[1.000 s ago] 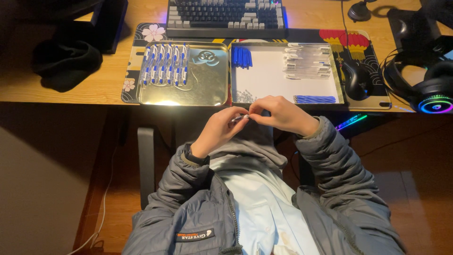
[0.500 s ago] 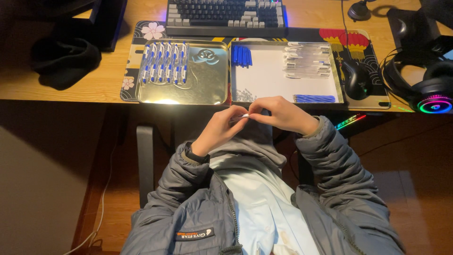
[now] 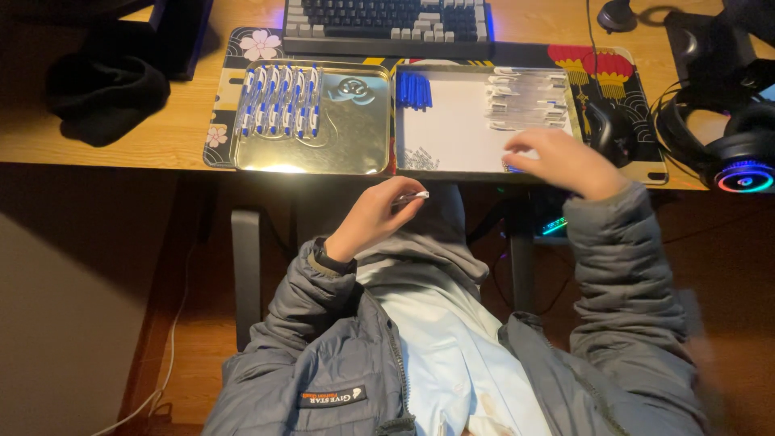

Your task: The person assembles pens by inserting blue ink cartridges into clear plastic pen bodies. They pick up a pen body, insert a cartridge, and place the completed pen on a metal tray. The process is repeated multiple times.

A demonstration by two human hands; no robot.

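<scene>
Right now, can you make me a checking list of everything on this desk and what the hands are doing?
Surface: wooden desk, patterned mat.
Job's things: finished pens in metal tray; blue refills, clear barrels in white tray.
Clutter: keyboard, headphones, black cloth.
Hands: left hand pinches pen part; right hand over white tray.
Cables: headphone cable.
Surroundings: wood floor.

Your left hand (image 3: 373, 216) pinches small white pen part (image 3: 418, 194), lying roughly level, below worktop edge, over lap. Your right hand (image 3: 565, 161) rests at near edge of white tray (image 3: 452, 129), fingers over blue pieces (image 3: 513, 169).
</scene>
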